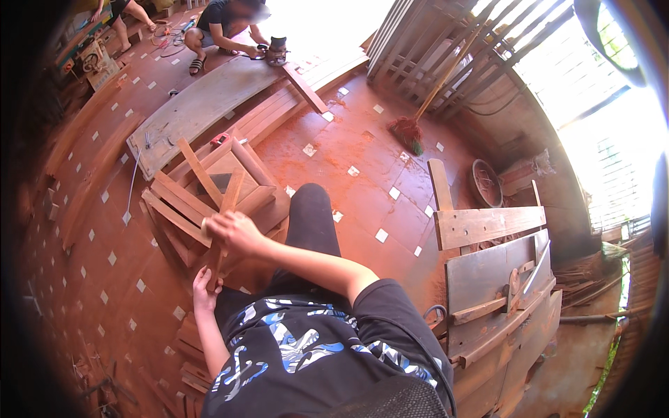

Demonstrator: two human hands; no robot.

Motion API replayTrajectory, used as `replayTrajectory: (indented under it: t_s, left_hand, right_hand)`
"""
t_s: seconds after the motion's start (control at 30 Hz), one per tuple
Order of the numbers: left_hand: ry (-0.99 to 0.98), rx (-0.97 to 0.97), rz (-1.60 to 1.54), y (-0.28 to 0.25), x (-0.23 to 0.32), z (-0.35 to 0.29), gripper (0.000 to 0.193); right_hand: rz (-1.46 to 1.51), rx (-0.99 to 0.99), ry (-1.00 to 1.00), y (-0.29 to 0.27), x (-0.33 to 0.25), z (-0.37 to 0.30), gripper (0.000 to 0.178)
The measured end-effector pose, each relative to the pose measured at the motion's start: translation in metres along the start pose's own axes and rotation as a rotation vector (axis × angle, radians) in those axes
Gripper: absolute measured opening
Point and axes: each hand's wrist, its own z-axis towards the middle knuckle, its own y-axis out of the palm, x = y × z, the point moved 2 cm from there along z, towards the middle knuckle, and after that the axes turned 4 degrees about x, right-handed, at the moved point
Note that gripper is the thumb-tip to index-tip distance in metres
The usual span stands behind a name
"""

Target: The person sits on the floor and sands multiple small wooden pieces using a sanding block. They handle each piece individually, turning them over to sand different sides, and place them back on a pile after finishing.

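Note:
A narrow strip of reddish-brown wood stands slanted in front of my left knee. My left hand is closed around its lower end. Higher up, my right hand wraps over the same strip, with a small pale thing showing at its finger edge; I cannot make out what that is. Just beyond my hands is a wooden frame with a boxy body, and several loose wooden strips lean on it. A red tool, perhaps a tape measure, lies on the wood behind.
A long grey board lies beyond the frame. Past it a person squats, working a power tool on wood. To the right stand a wooden workbench, a broom and a round basin. Reddish dust covers the tiled floor.

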Motion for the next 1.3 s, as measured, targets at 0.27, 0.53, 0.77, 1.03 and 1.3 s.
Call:
replayTrajectory:
  t_s: [0.27, 0.53, 0.77, 1.03, 1.3]
  left_hand:
    - [-0.032, 0.105, 0.282, 0.023, 0.016, -0.017, 0.041]
    - [0.019, 0.101, 0.172, 0.015, -0.009, -0.006, 0.047]
    - [0.111, 0.178, 0.237, 0.023, -0.002, -0.01, 0.05]
    - [0.166, 0.195, 0.223, 0.025, 0.0, -0.008, 0.047]
    - [0.041, 0.317, 0.125, 0.015, -0.011, -0.001, 0.034]
  right_hand:
    - [-0.06, 0.174, 0.302, 0.002, 0.053, 0.023, 0.071]
    - [0.233, -0.08, -0.024, 0.023, -0.052, -0.022, 0.067]
    - [0.081, 0.079, 0.088, 0.012, 0.029, 0.01, 0.067]
    - [-0.031, 0.134, 0.237, 0.01, 0.045, 0.012, 0.076]
    - [0.278, -0.05, -0.038, 0.014, -0.059, -0.025, 0.059]
